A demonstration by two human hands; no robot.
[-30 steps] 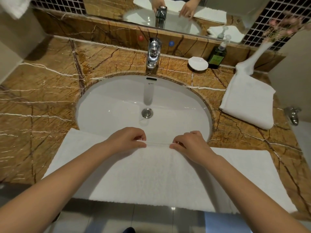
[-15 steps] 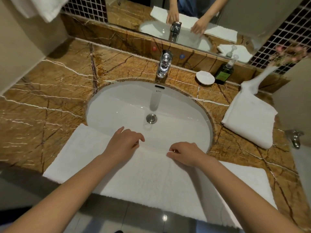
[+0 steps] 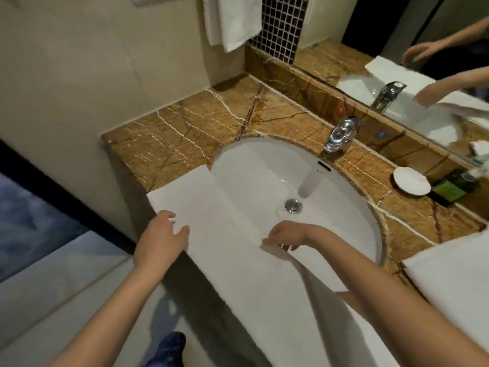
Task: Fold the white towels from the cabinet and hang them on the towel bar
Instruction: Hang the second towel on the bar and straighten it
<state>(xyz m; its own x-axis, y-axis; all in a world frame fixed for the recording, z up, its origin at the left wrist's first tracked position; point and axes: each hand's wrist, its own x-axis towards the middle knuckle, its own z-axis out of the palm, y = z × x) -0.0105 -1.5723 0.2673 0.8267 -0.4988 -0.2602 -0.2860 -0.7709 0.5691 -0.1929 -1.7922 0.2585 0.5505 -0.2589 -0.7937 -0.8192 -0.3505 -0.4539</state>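
Towel (image 3: pixel 238 274) lies flat across counter (image 3: pixel 185 123) front, over sink (image 3: pixel 264 168) rim, for folding; right hand (image 3: pixel 287 234) pinches its far edge, prob. to fold it over, left hand (image 3: pixel 161 241) spread loose on left end, gripping nothing

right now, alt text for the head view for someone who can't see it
Two hands handle a white towel laid along the front of a brown marble counter, overlapping a white sink: the left hand rests on its left end, the right hand pinches its far edge. A hanging towel shows on the wall above.
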